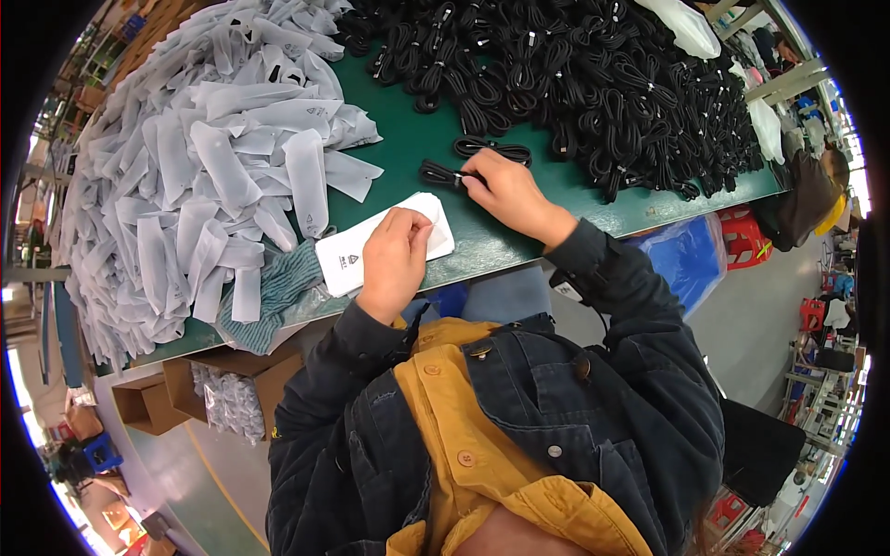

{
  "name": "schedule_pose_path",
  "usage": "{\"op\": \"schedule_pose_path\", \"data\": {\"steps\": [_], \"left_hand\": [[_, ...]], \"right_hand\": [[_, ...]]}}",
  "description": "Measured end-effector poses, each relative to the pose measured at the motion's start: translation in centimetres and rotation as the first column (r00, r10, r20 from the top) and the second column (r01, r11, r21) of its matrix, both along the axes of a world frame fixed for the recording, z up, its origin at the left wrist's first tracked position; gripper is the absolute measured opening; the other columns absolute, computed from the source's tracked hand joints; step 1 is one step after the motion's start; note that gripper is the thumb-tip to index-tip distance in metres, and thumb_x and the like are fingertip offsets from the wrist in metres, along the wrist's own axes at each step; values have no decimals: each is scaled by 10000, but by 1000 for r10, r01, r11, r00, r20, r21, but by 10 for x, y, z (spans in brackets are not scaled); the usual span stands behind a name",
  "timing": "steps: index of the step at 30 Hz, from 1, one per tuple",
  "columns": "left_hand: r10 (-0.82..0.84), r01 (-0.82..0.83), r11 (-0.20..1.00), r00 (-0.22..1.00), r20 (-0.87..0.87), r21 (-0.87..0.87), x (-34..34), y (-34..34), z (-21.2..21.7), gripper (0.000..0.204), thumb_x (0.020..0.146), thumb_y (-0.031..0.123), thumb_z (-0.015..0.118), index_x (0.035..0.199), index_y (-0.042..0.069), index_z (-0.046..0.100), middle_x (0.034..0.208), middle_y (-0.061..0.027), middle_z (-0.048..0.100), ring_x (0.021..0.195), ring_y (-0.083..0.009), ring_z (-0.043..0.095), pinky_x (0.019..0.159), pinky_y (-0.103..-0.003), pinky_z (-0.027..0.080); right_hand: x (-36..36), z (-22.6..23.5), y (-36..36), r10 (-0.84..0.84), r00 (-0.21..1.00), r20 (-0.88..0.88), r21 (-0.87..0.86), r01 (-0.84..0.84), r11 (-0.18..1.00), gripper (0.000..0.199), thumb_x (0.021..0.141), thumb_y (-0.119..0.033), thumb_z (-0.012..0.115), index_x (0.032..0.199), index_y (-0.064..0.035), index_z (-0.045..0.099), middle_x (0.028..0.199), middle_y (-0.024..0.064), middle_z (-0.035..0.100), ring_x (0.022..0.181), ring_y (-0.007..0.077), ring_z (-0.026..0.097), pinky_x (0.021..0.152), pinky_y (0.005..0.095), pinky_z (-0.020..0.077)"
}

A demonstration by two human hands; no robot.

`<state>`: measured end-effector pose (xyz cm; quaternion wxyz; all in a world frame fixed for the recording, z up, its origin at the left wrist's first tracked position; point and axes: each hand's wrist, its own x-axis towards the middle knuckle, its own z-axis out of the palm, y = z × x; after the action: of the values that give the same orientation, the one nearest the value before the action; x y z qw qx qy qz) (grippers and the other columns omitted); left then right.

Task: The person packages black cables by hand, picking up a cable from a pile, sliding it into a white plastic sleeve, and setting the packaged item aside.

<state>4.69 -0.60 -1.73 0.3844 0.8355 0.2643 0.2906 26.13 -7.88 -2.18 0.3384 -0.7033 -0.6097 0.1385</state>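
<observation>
A coiled black cable [439, 173] tied in the middle is pinched between the fingertips of my right hand [512, 196], just above the green table. My left hand [396, 259] rests on a neat stack of white frosted bags [345, 257], thumb and fingers closed at the top bag's edge near its right end. Part of the stack is hidden under that hand. Another black cable bundle [496, 150] lies on the table just beyond my right hand.
A large heap of filled frosted bags [222, 167] covers the table's left side. Many black cable bundles [593, 83] are piled at the far right. A teal knitted cloth [269, 301] hangs over the near edge. Below are cardboard boxes [232, 366] and a blue-lined bin [686, 264].
</observation>
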Motion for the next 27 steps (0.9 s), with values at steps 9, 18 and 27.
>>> {"op": "schedule_pose_path", "data": {"steps": [9, 18, 27], "left_hand": [[17, -19, 989, 1000, -15, -144, 2, 0, 4, 93, 840, 13, 666, 894, 17, 591, 846, -122, 595, 727, -307, 604, 654, -371, 484], [-30, 50, 964, 996, -79, 263, 2, 1, -4, 85, 826, 47, 677, 866, 26, 604, 855, -112, 585, 826, -340, 590, 738, -413, 462], [-8, 9, 1000, 1000, 14, -27, -2, 2, 4, 60, 845, -30, 631, 877, -6, 585, 870, -133, 597, 734, -347, 577, 660, -399, 477]], "right_hand": [[-19, 21, -50, 57, 998, -32, 192, -50, 980, 140, 885, -55, 649, 1000, 10, 603, 858, 130, 638, 696, 275, 625, 616, 329, 489], [-21, 14, -58, 36, 996, -85, 170, -21, 985, 162, 866, -54, 673, 1009, -2, 618, 868, 135, 632, 704, 303, 615, 617, 356, 487], [-25, 24, -60, 71, 997, 28, 201, -75, 977, 174, 852, -61, 684, 1008, -13, 625, 854, 123, 629, 690, 299, 610, 602, 364, 482]]}}
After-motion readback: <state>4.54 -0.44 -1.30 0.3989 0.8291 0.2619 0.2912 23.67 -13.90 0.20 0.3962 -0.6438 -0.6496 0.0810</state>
